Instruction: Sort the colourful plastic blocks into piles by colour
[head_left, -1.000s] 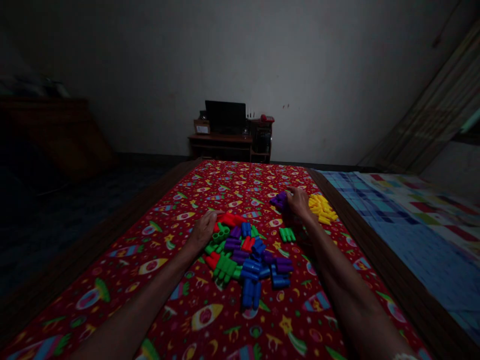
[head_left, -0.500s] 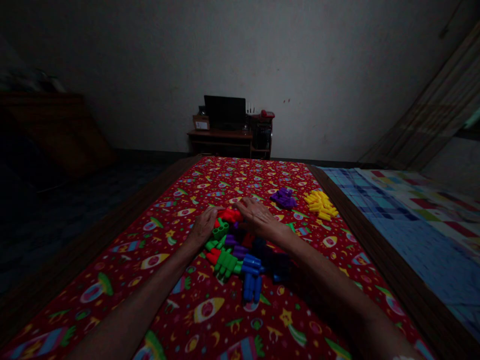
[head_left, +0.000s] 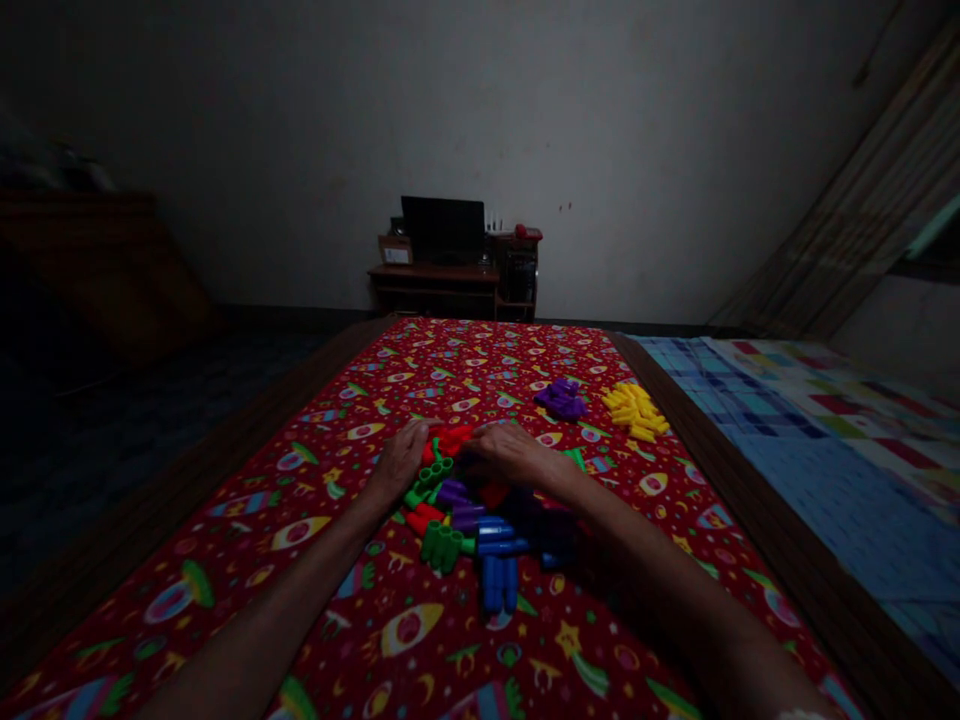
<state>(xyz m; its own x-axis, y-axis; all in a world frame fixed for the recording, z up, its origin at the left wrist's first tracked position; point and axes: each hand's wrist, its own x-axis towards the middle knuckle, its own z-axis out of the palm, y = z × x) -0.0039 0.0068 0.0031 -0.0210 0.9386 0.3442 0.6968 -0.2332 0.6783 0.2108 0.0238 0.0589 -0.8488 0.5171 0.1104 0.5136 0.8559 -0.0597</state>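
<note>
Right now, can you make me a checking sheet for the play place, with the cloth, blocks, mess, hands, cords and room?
Surface: red cloth with rocket pictures
Blocks: mixed pile by both hands; purple pile and yellow pile farther right
Clutter: green block, partly hidden
Hands: left hand at the mixed pile's left side, right hand over it; grips unclear
Cables: nothing seen on the cloth
Surroundings: monitor on a desk, blue bedding right

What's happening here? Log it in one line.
left hand: at mixed pile's left edge; right hand: over mixed pile; purple pile: beyond mixed pile; yellow pile: right of purple
</note>
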